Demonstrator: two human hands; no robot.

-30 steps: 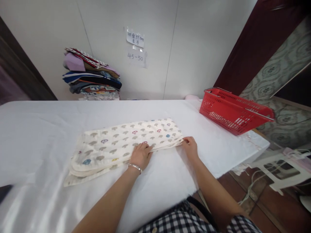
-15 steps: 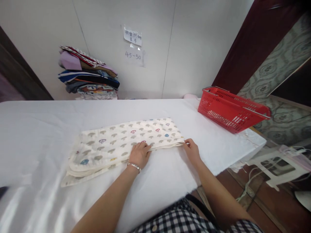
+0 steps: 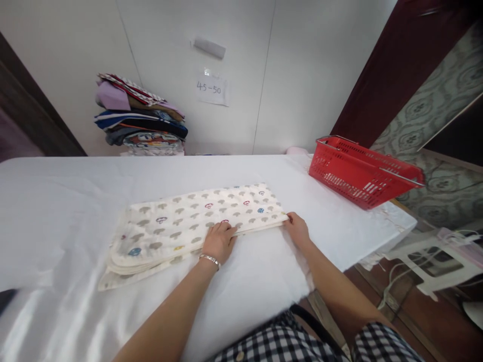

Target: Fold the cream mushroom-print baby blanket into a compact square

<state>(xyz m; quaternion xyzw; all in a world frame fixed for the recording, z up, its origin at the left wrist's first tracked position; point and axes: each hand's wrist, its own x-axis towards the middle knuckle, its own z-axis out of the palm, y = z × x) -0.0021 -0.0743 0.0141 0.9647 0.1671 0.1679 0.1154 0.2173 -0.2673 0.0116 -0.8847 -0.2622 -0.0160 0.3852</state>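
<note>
A folded cream blanket (image 3: pixel 196 216) printed with small mushrooms lies flat, in several layers, on the white-covered table (image 3: pixel 241 286). Its left end shows rounded, stacked edges, with one layer sticking out below. My left hand (image 3: pixel 219 241), with a bracelet at the wrist, rests on the blanket's near edge, fingers stretched over the cloth. At the near right corner, my right hand (image 3: pixel 297 229) pinches the blanket's edge between thumb and fingers. The fingertips there are partly hidden.
A red plastic basket (image 3: pixel 362 173) stands at the table's right end. Folded fabrics (image 3: pixel 141 118) are piled behind the table at the left. A paper marked 45-50 (image 3: pixel 212 90) hangs on the wall. White equipment with cables (image 3: pixel 433 259) is at the lower right.
Both hands keep nearly the same places on the blanket. The upper paper on the wall has curled up, hiding its writing. The view has shifted slightly.
</note>
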